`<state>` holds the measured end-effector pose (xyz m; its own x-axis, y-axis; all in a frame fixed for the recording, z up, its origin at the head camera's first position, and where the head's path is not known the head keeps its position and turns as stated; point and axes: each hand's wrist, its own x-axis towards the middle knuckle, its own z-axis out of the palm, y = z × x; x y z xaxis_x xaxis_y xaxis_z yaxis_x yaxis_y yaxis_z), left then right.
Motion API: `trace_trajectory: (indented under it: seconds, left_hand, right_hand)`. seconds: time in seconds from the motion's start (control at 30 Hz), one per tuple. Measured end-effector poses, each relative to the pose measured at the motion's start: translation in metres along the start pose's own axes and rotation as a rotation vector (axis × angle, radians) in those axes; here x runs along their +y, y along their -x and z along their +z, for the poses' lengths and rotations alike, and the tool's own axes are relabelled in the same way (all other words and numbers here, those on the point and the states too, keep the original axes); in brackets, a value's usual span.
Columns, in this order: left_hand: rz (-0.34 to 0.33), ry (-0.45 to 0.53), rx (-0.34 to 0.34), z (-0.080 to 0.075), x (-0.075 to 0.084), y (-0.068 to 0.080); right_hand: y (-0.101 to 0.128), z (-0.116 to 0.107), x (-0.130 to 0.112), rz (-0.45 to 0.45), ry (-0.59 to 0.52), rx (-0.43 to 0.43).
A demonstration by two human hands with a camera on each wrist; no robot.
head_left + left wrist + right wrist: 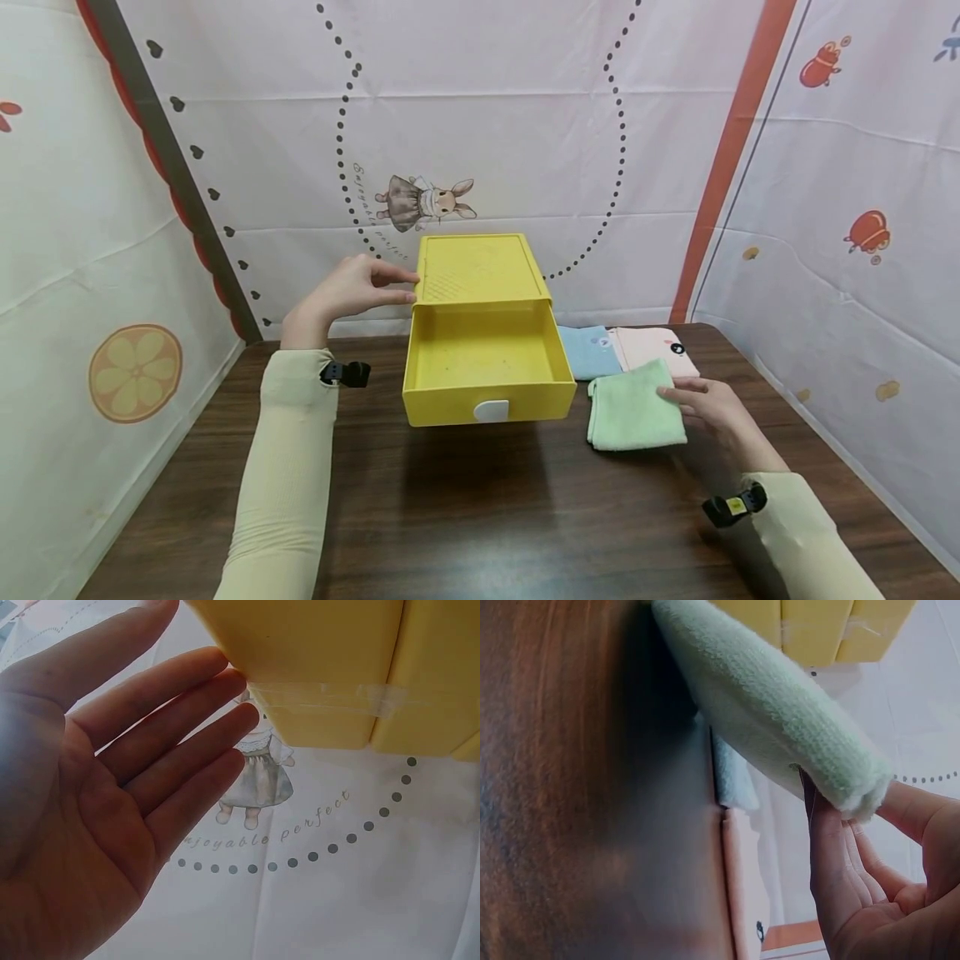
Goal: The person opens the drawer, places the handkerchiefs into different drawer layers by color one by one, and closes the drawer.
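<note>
Three folded cloths lie right of the yellow drawer box (480, 275): blue cloth (588, 350), pink cloth (654, 346), and nearest, the green cloth (633, 406), whose edge the right hand (712, 406) pinches. The left hand (352, 287), fingers straight, touches the box's side above the pulled-out drawer (483, 375).

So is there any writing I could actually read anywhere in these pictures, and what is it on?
"njoyable perfect" on the backdrop sheet, curving beside the rabbit picture; its first letter is hidden by the left hand.
The same line in the head view is too small to read.
The yellow drawer box and towels carry no readable text.
</note>
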<state>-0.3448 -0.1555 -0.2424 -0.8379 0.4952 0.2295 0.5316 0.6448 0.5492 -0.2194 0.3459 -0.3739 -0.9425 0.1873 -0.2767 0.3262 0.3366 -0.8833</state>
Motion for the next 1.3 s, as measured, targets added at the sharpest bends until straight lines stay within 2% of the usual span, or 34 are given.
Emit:
trace_trajectory:
  seconds: [0.13, 0.3, 0.5, 0.9, 1.3]
  left_hand:
    - [0.010, -0.006, 0.006, 0.000, 0.001, 0.001]
    - [0.006, -0.006, 0.006, 0.000, 0.002, 0.001]
    - [0.011, -0.006, 0.006, 0.000, 0.001, 0.001]
    - [0.003, -0.002, 0.007, 0.000, 0.000, 0.001]
    - [0.007, -0.007, 0.007, 0.000, 0.000, 0.000]
  right_hand:
    - [0.002, -0.002, -0.003, -0.003, -0.046, -0.025]
    - [0.005, -0.004, -0.006, -0.016, -0.037, -0.038]
    - [0.009, -0.006, -0.011, -0.039, -0.080, -0.045]
    - [0.022, -0.012, -0.023, -0.090, 0.054, -0.010]
    - [0.027, -0.019, -0.031, -0.141, -0.016, -0.013]
